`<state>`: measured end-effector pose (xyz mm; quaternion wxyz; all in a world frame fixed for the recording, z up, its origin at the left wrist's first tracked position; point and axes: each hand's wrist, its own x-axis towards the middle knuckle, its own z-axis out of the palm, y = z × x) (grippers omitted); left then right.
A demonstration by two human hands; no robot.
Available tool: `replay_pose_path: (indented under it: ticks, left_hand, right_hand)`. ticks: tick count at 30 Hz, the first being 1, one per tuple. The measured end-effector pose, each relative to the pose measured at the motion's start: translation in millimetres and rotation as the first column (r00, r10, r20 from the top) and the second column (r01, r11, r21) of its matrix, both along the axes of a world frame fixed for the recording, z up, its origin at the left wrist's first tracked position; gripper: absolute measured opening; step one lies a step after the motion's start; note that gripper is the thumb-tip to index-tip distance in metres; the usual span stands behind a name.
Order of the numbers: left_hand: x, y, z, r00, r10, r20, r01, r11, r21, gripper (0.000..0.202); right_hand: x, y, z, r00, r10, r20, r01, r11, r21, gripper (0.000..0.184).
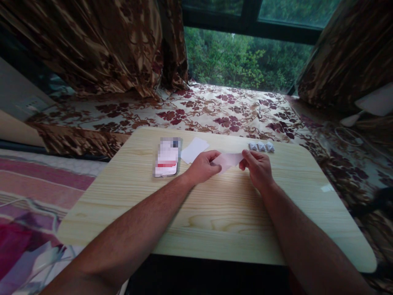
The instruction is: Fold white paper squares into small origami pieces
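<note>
Between my two hands a small sheet of white paper (227,161) is held up just over the table. My left hand (204,167) pinches its left end between thumb and fingers. At the other end, the thumb and fingertips of my right hand (258,167) grip a corner. Behind my left hand lies more white paper (194,150), flat on the wood. A phone (167,157), partly blurred out, rests to the left of that paper. Beyond my right hand sit several small folded white paper pieces (261,146) in a row, touching or nearly so.
The light wooden table (123,209) has rounded corners. A small whitish patch (327,188) shows near its right edge. Past the table is a ledge with flowered cloth (229,108) below a window. A bed with striped bedding (39,176) stands at the left, and a white lamp (376,100) at the right.
</note>
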<state>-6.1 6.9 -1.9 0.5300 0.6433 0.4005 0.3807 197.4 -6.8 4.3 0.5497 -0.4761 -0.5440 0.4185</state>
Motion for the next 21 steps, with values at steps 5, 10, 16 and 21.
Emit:
replay_pose_path:
  ticks: [5,10,16,21]
  left_hand:
    - [-1,1,-2.2,0.998,0.009,-0.058,-0.006,0.999,0.041,0.031]
    - [-1,-1,1.6,0.997,0.03,-0.072,-0.026,0.998,0.054,0.028]
    - [-1,-3,8.7,0.999,0.042,0.005,-0.042,0.999,0.007,0.022]
    - [0,-4,9.6,0.991,0.127,0.039,-0.128,0.992,0.018,0.028]
  right_hand:
    - [-1,0,0.2,0.999,-0.037,-0.034,0.038,0.999,0.005,0.046]
    - [-1,0,0.9,0.999,-0.044,-0.029,0.044,0.999,0.001,0.046]
    - [-1,-1,0.2,0.998,0.056,-0.007,-0.056,0.998,-0.043,0.045]
    - [-2,-2,-0.6,0.994,0.105,0.027,-0.103,0.993,-0.056,0.046]
